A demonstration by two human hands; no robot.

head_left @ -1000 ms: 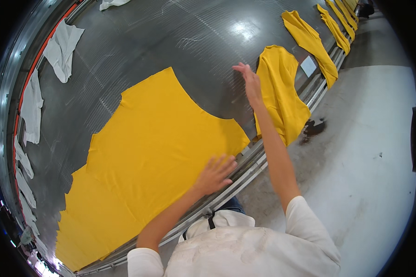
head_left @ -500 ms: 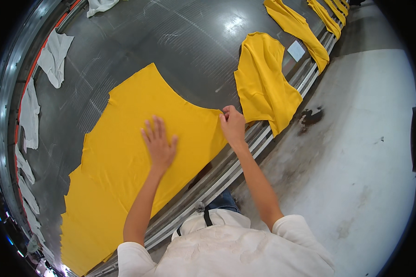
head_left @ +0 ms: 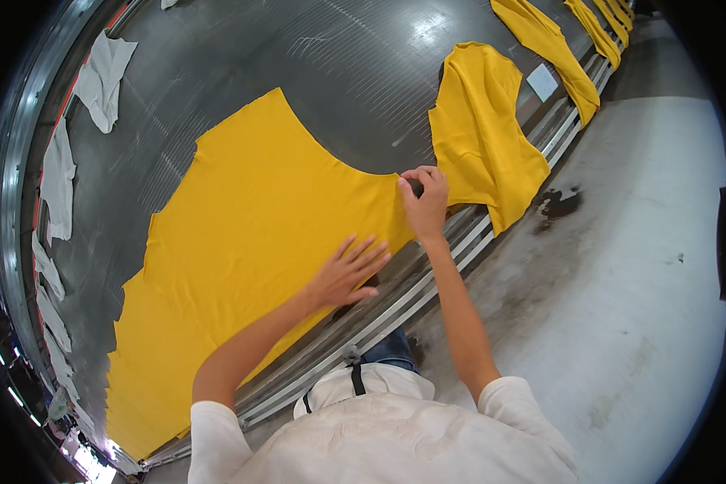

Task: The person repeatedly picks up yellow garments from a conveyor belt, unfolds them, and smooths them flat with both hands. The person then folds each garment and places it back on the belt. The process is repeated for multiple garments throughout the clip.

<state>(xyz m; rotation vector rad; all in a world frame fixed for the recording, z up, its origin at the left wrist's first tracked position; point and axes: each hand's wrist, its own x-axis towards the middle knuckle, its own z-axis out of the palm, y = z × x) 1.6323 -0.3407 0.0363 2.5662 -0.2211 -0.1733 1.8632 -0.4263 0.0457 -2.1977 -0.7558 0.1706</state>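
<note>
A large yellow leather hide [head_left: 258, 234] with one jagged edge and one curved edge lies spread on a dark grey, lined surface. At its right corner, the thumb and fingers of my right hand [head_left: 425, 198] are closed on the edge. My left hand [head_left: 347, 274] rests with fingers spread on the near edge of the same hide, close to the rails. Just right of my right hand, a second yellow hide [head_left: 480, 121] lies rumpled and hangs partly over the rails.
More yellow hides [head_left: 552, 48] lie along the far right edge. Several pale grey pieces [head_left: 105, 81] line the left side. A small white square [head_left: 542, 82] sits near the rails [head_left: 452, 274]. Beyond them is a stained, pale floor [head_left: 621, 242].
My left hand has moved right and nearer, from the middle of the hide to its near edge. My right hand stays at the corner. The whole scene has shifted slightly in view.
</note>
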